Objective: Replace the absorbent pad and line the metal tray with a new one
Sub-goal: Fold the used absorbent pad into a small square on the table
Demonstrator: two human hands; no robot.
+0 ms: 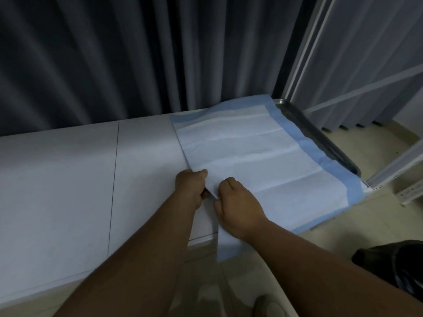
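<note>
Both hands pinch my absorbent pad (251,152) at its near left edge, left hand (191,187) beside right hand (238,207), each grip clamped on it. It drapes over the metal tray (320,133) on the bench (68,168); an uneven tug could skew it off the tray or crease it.

pad: my absorbent pad (256,154) is white with a blue border, creased, spread flat across the tray, near corner hanging off the edge
tray: metal tray (320,136), mostly covered, only its right rim showing
</note>
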